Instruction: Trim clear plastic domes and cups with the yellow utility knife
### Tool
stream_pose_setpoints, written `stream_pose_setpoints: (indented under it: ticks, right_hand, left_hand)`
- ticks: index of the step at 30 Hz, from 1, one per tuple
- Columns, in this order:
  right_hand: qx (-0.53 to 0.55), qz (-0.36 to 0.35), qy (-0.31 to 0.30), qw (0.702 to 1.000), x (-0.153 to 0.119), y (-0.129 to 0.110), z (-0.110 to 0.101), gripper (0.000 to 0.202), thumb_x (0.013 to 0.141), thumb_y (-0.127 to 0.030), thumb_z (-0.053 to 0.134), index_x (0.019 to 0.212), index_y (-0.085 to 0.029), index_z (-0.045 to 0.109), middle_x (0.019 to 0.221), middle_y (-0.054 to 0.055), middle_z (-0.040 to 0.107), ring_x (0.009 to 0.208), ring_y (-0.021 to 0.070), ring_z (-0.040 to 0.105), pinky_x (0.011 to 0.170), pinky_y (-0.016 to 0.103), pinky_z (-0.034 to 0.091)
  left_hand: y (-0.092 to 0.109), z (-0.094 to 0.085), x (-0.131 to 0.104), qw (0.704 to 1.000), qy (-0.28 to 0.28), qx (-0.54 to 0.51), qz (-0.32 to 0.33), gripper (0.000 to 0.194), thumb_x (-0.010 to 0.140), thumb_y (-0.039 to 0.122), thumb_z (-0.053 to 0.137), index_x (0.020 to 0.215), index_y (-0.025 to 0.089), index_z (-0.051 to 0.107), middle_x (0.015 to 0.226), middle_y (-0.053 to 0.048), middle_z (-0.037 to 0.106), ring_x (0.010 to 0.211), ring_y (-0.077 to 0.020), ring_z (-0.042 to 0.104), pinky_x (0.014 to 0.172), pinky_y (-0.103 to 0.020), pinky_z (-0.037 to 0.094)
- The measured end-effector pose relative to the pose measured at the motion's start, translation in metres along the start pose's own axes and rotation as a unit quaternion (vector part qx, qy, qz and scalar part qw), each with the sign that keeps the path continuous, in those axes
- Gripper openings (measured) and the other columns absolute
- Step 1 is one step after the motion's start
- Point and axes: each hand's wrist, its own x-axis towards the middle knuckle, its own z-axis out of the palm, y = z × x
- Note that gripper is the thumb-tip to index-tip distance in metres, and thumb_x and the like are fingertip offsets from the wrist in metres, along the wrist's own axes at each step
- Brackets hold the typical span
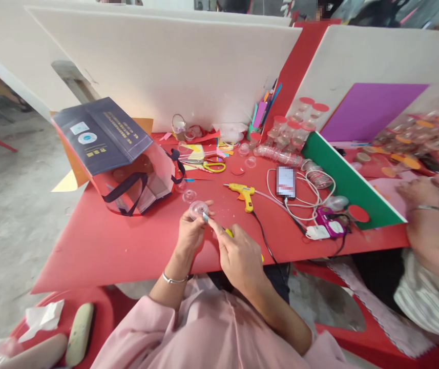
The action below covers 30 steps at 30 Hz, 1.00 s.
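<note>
My left hand point(193, 229) is closed around a small, round, clear plastic piece point(198, 209), held above the near part of the red table. My right hand point(240, 252) is wrapped around a yellow utility knife point(229, 232), most of it hidden in the palm. Its short blade point(205, 217) touches the plastic piece, and the index finger stretches along towards the blade. Just beyond lie similar clear plastic pieces point(189, 196). A yellow glue gun point(244, 195) rests on the table ahead of my right hand.
An open dark-blue gift bag point(107, 138) lies at the left. Yellow-handled scissors point(207, 164) and paper scraps lie behind. At the right are a phone point(286, 181), white cables, a purple power strip point(329, 220), a green divider point(342, 179) and red-lidded jars point(292, 132). Another person's hands point(421, 197) work beyond.
</note>
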Motion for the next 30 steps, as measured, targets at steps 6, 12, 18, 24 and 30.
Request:
stream_pose_setpoints:
  ticks: [6, 12, 18, 24, 30]
  right_hand:
    - [0.005, -0.001, -0.003, 1.0, 0.0008, 0.0008, -0.0011, 0.051, 0.106, -0.027, 0.038, 0.155, -0.041, 0.041, 0.089, 0.003, 0.056, 0.079, 0.0172, 0.054, 0.066, 0.028, 0.033]
    - [0.0, -0.004, -0.001, 1.0, 0.0, 0.0019, -0.003, 0.051, 0.105, -0.027, 0.04, 0.154, -0.04, 0.042, 0.088, 0.003, 0.056, 0.078, 0.0169, 0.054, 0.066, 0.028, 0.033]
    - [0.004, -0.013, -0.006, 1.0, -0.0003, 0.0025, -0.0023, 0.051, 0.105, -0.025, 0.038, 0.154, -0.039, 0.045, 0.087, 0.003, 0.056, 0.078, 0.0167, 0.054, 0.064, 0.027, 0.033]
    - [0.005, -0.008, -0.007, 1.0, -0.0001, 0.0026, -0.002, 0.051, 0.105, -0.027, 0.038, 0.154, -0.039, 0.043, 0.087, 0.003, 0.056, 0.077, 0.0164, 0.054, 0.064, 0.027, 0.033]
    - [-0.01, 0.005, -0.009, 1.0, -0.0005, 0.0014, -0.0016, 0.052, 0.104, -0.026, 0.04, 0.155, -0.041, 0.042, 0.088, 0.003, 0.057, 0.076, 0.0168, 0.054, 0.064, 0.028, 0.034]
  left_hand:
    - [0.0001, -0.0007, -0.0008, 1.0, -0.007, 0.002, -0.008, 0.039, 0.061, 0.036, 0.096, 0.088, 0.016, 0.076, 0.111, -0.012, 0.075, 0.076, -0.0153, 0.073, 0.064, -0.025, 0.061]
    - [-0.0004, -0.0008, -0.002, 1.0, -0.01, 0.014, -0.004, 0.038, 0.063, 0.036, 0.095, 0.09, 0.017, 0.077, 0.114, -0.012, 0.074, 0.079, -0.016, 0.073, 0.066, -0.026, 0.062]
    - [-0.0016, -0.0014, 0.0001, 1.0, -0.004, 0.004, 0.001, 0.041, 0.06, 0.037, 0.096, 0.088, 0.016, 0.075, 0.112, -0.012, 0.075, 0.076, -0.0157, 0.074, 0.065, -0.025, 0.061]
    - [-0.0021, -0.0027, -0.0002, 1.0, -0.009, 0.009, -0.002, 0.041, 0.062, 0.036, 0.096, 0.092, 0.016, 0.076, 0.106, -0.011, 0.076, 0.074, -0.0147, 0.073, 0.064, -0.024, 0.06]
    - [-0.0022, -0.0031, -0.0014, 1.0, -0.007, 0.02, 0.01, 0.036, 0.064, 0.034, 0.095, 0.092, 0.018, 0.077, 0.115, -0.011, 0.074, 0.081, -0.0143, 0.072, 0.068, -0.023, 0.06]
